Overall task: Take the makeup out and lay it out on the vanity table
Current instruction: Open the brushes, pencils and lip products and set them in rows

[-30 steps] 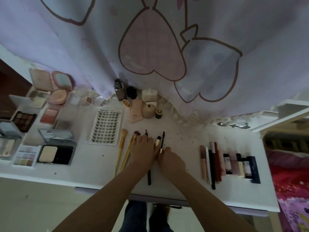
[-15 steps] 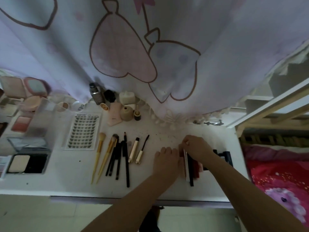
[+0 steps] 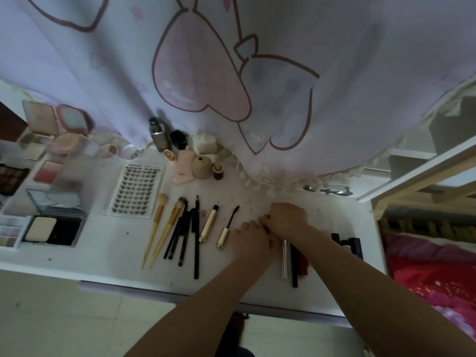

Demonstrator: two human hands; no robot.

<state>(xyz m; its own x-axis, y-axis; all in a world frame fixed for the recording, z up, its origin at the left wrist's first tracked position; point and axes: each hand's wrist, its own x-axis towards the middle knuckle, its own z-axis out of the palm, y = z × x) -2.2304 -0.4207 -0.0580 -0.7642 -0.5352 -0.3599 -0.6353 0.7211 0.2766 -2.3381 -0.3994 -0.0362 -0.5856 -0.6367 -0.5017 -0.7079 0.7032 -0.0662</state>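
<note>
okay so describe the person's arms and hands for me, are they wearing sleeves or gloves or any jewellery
Both arms are bare from the lower edge of the picture up to the wrists: no sleeves show. The left hand and the right hand wear no gloves. No watch, bracelet or ring can be seen on either wrist or on the fingers that show, though the picture is dim and the fingertips are too blurred to tell about nail polish.

The right hand (image 3: 288,217) and forearm hide most lip tubes (image 3: 296,261).
</note>
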